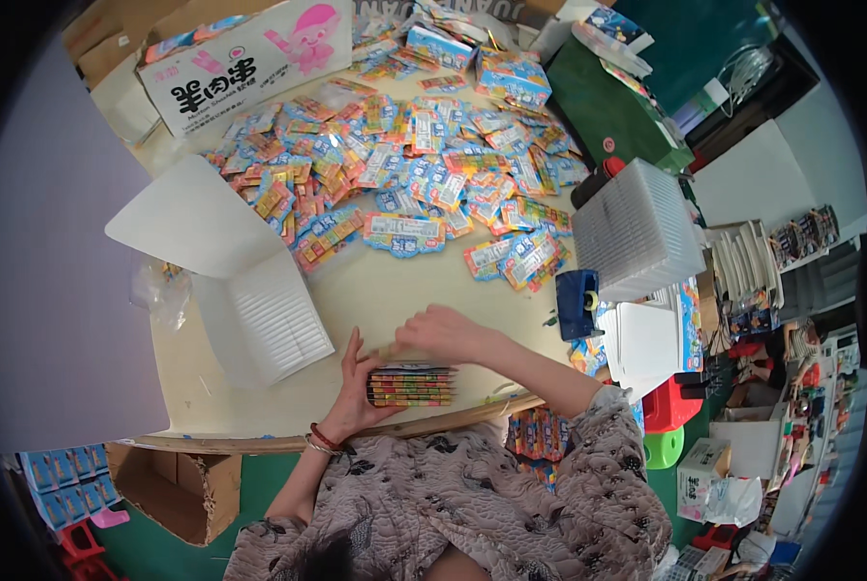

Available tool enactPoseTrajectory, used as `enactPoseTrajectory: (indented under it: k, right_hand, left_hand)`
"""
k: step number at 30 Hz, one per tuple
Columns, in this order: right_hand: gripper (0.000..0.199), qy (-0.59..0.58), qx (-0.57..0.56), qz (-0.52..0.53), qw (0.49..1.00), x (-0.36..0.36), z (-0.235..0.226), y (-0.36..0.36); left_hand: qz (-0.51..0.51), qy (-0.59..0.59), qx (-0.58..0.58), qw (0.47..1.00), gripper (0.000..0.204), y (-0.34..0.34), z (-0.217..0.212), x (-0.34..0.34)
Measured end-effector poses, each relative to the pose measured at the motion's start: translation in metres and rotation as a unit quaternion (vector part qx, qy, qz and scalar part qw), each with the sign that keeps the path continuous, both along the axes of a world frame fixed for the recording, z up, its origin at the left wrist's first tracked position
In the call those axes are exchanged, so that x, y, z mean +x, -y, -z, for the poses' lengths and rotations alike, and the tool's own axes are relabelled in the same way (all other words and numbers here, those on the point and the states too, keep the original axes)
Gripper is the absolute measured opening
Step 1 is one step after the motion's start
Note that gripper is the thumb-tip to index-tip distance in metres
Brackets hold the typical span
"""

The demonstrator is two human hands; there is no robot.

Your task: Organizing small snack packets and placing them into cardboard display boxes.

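Observation:
Near the table's front edge, my left hand (354,392) grips a neat stack of small colourful flat packets (411,388), with the thumb along its near side and the fingers up at its left end. A red bracelet circles that wrist. Just beyond the stack, my right hand (443,334) reaches in from the right with its fingers curled together close to the left fingertips. Whatever is in those fingers is too small and blurred to make out. Left of my hands an open white folding box (273,315) with a ribbed inside lies on the table.
A large heap of loose colourful packets (404,174) covers the far table, before a printed carton (249,68). At right stand a stack of clear plastic trays (637,232), a blue tape dispenser (577,305) and white cards (643,341). An open cardboard box (177,489) sits below, front left.

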State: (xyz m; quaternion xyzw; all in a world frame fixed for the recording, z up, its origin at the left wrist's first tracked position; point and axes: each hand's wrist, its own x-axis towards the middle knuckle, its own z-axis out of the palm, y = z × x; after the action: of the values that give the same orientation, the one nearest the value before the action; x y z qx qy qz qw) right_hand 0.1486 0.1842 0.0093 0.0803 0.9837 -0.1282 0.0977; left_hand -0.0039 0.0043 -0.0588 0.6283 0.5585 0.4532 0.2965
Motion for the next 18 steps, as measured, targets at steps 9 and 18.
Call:
enactPoseTrajectory:
  k: [9,18]
  right_hand:
    - [0.046,-0.222,0.251,0.094,0.937,-0.013,0.045,-0.111]
    - [0.033,-0.154,-0.069,0.124,0.978,0.039,0.021,-0.04]
  left_hand:
    - [0.0,0.106,-0.019,0.994,0.092,-0.018,0.016,0.005]
    - [-0.065,-0.032,0.04,0.997,0.114,-0.016,-0.003,0.006]
